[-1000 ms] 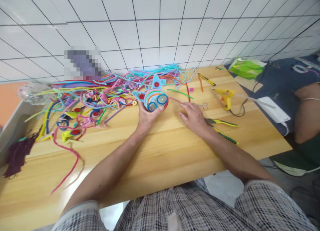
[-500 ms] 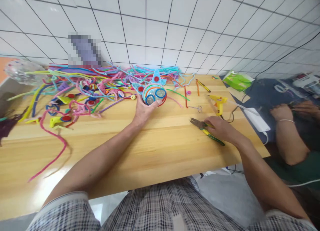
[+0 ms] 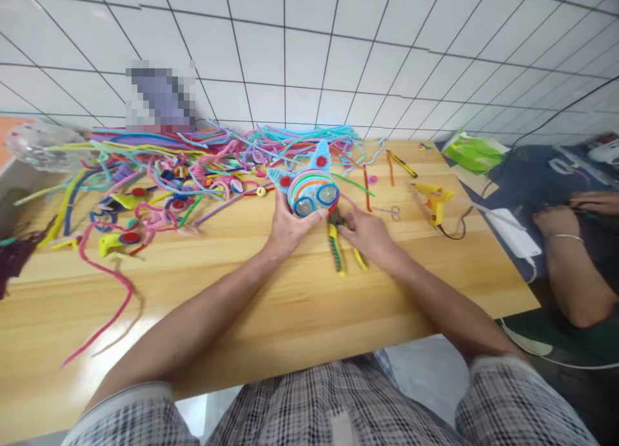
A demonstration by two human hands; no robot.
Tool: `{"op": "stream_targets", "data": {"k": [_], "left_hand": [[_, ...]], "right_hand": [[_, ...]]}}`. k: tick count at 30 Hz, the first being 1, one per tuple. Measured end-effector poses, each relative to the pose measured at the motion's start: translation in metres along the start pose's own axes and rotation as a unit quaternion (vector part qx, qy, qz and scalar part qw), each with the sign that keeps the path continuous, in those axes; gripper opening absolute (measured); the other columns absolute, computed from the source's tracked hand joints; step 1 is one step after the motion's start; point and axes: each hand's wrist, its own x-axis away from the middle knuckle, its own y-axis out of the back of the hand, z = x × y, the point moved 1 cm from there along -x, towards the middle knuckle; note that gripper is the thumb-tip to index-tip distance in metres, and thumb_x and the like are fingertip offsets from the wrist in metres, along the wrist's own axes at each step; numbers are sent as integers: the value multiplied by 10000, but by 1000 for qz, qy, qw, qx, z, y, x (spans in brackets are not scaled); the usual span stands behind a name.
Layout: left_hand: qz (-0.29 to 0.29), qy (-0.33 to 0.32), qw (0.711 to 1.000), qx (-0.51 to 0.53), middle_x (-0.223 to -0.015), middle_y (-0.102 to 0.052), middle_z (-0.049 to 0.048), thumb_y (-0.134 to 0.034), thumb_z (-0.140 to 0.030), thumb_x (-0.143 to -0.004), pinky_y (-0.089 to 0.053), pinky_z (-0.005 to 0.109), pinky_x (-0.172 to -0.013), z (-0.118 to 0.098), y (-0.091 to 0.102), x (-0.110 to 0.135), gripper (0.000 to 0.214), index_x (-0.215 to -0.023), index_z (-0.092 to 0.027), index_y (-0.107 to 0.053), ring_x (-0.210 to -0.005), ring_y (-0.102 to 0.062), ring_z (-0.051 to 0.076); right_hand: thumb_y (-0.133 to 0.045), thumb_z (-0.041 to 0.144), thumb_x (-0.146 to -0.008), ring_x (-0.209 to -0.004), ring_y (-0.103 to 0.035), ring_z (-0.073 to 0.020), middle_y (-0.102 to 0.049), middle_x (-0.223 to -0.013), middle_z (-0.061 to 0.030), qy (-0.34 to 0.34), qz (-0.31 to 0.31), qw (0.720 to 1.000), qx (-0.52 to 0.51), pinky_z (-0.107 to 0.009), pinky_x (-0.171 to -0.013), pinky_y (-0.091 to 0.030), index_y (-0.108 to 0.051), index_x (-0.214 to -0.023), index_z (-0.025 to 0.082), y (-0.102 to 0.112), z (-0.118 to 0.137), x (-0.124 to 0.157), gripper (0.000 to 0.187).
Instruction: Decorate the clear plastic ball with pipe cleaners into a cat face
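Observation:
My left hand (image 3: pixel 289 225) grips a round craft ball (image 3: pixel 312 191) wrapped in coloured pipe cleaners, with two blue-ringed eyes and blue pointed ears bearing red dots. It rests on the wooden table (image 3: pixel 271 291) near the middle. My right hand (image 3: pixel 368 236) is closed on yellow-and-green handled pliers (image 3: pixel 338 243), whose jaws point up at the ball's lower right side. Both handles stick out toward me below the hand.
A big heap of coloured pipe cleaners (image 3: pixel 184 169) covers the table's back left. A yellow glue gun (image 3: pixel 435 198), small scissors (image 3: pixel 389 211) and a green packet (image 3: pixel 471 151) lie to the right. Another person's arm (image 3: pixel 568 265) is at the right.
My right hand took the pliers from the table's right side and brought them left, up to the ball. My left hand has kept hold of the ball.

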Motion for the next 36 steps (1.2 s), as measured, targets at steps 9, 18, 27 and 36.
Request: {"op": "stream_targets", "data": {"k": [9,18,27,36], "left_hand": [[44,40,998,-15,-1493,-763,131,-1089,-760,-738,-669,528,-1240,5,-9,15,1013,-1442,-275,-547,-1422,-785,357],[91,63,993,-49,-1482,-779,148,-1150,-717,-640,-659,543,-1216,7,-6,19,1146,-1523,-236,-600,-1353,-804,366],[91,67,991,-70,-1461,-772,148,-1109,-710,-700,-657,551,-1190,22,-5,21,1069,-1504,-234,-590,-1328,-798,359],[128,36,984,-121,-1453,-770,142,-1105,-541,-767,-665,538,-1183,21,-5,15,935,-1494,-233,-604,-1334,-801,356]], "right_hand": [[-791,442,-1012,-1032,-878,-393,-913,-1182,-157,63,-54,994,-71,-473,-807,-685,-788,-1361,242,-27,12,-1,403],[-737,309,-1036,-1299,-859,-420,-902,-1405,-204,48,-74,994,-70,-491,-1041,-680,-747,-1500,173,-28,-5,-12,484],[-793,259,-966,-1139,-829,-346,-881,-1249,-144,66,-46,989,-122,-434,-961,-661,-750,-1377,211,-31,-18,-10,416],[-773,145,-904,-1039,-766,-281,-809,-1133,-85,110,-28,984,-138,-401,-936,-621,-765,-1130,230,-26,-34,-21,241]]}}
